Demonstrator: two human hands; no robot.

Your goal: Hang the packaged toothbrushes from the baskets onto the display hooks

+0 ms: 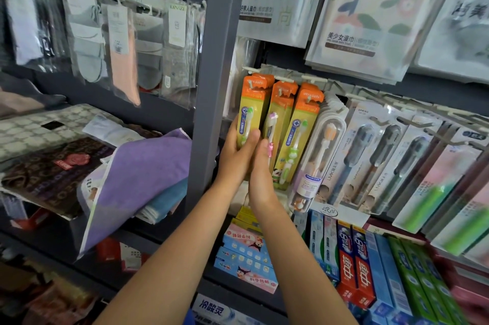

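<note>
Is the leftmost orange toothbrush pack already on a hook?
Yes, the leftmost orange pack hangs from a white hook at its top, while the left hand holds its lower part.

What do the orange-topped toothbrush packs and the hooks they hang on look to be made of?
Orange-topped toothbrush packs: likely printed card with glossy clear plastic fronts, since the brushes show through. Hooks: pale, matte, thin prongs, probably plastic or painted wire; unclear which.

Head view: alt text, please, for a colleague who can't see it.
Both hands, left hand and right hand, hold the leftmost orange toothbrush pack on its display hook; two matching packs hang alongside.
</note>
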